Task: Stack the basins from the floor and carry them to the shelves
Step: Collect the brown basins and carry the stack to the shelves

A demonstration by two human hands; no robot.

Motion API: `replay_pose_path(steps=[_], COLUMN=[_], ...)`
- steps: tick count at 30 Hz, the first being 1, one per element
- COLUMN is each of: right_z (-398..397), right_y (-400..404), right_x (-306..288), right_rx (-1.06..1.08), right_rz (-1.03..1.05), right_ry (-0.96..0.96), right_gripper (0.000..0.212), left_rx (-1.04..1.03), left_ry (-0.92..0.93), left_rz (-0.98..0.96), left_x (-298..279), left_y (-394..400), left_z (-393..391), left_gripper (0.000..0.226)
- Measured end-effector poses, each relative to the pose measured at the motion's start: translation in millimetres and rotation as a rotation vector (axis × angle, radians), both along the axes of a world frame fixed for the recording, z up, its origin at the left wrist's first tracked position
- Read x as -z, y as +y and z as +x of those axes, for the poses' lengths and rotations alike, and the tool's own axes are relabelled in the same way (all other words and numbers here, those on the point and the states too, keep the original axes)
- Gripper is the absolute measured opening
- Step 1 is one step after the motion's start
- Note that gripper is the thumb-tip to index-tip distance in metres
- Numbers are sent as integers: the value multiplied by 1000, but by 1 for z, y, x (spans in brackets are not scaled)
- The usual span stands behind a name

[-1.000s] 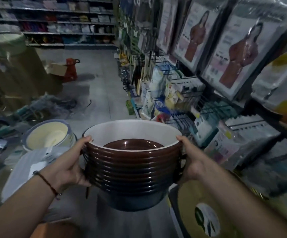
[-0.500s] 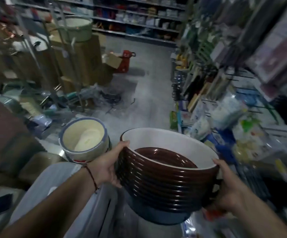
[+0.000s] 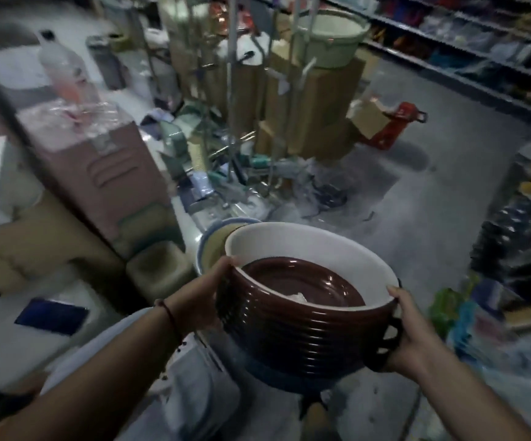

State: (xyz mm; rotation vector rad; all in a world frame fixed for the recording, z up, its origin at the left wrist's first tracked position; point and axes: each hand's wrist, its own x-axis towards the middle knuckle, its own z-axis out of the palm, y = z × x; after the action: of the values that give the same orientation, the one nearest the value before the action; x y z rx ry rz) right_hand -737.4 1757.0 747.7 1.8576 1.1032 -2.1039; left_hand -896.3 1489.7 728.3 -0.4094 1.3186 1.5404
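Left hand [image 3: 205,300] and right hand [image 3: 408,329] gripping opposite rims of one nested stack of glossy brown plastic basins [image 3: 302,323] — roughly eight, one cream blue-rimmed basin [image 3: 214,246] sitting just behind the stack.

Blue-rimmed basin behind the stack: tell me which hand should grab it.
Left, probably. The blue-rimmed basin sits just beyond the left hand, on that side of the brown basin stack. The right hand holds the far side by the handle.

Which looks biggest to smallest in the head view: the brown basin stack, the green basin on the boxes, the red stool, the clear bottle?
1. brown basin stack, nearest the camera, so its lead is unsure
2. green basin
3. red stool and clear bottle look alike
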Motion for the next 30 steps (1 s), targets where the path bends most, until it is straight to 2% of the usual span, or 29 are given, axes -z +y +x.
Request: replay_pose_path(steps=[4,10,15,16,18,20,22,24,27,30], right_z=[-118,-286,-363,-372,-383,-386,-384,-384,-385,-389], right_y=[54,90,94,94,92,91,94,95,97,94], right_x=[39,111,204,226,268,312,349,368,370,360], right_rx=[-225,-550,-699,-723,-743,-746,-773,-815,-870,-950], right_rz=[16,67,43,32,8,12,65,126,173,178], right_ry=[21,89,206,206,182,135,108,96,55,0], right_gripper=[49,31,54,51,29,14,20,32,33,31], left_rx=[-275,-657,-893,-914,-967,-994,-965,-954,-939,-856], left_ry=[-19,33,21,11,-17,-49,-56,-24,42,15], left_rz=[-60,-216,-245,-250,-287,-345,-398,-456,-505,-532], left_x=[30,95,172,190,231,278,316,339,352,350], left_y=[32,59,70,72,77,84,95,101,101,94], left_z=[-48,-116,-141,-144,-147,-145,-138,-133,-129,-131], left_gripper=[54,40,40,36,25,33,49,51,55,51])
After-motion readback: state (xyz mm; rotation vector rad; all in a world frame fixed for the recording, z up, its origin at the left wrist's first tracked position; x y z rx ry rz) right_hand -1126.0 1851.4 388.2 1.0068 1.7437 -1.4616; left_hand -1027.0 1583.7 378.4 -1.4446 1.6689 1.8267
